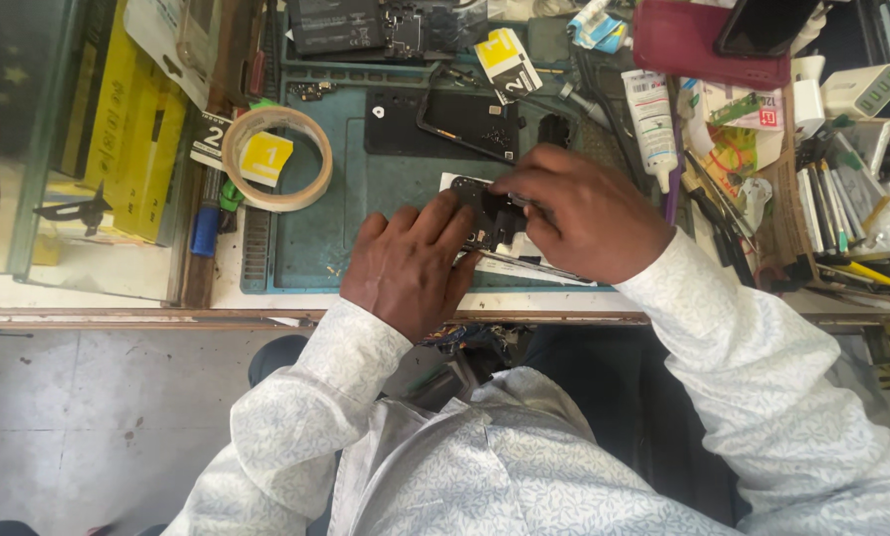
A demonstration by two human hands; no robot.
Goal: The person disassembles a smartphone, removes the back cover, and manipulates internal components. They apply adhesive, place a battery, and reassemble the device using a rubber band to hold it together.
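Observation:
A dark opened phone body [492, 213] lies on a white sheet on the teal work mat [316, 238]. My left hand [410, 266] rests flat on its near left part, fingers pressing it down. My right hand [579, 210] is curled over its right side, fingertips pinched on the phone's upper edge; whether a small tool is in the fingers is hidden. A thin metal tool [524, 264] lies just under my right hand.
A roll of tape [276, 159] sits at the mat's left. Another black phone frame [455, 124] lies beyond. A white tube [651, 117], a dark red case [708, 45], and a tray of tools [847, 223] crowd the right. A glass case [78, 149] stands left.

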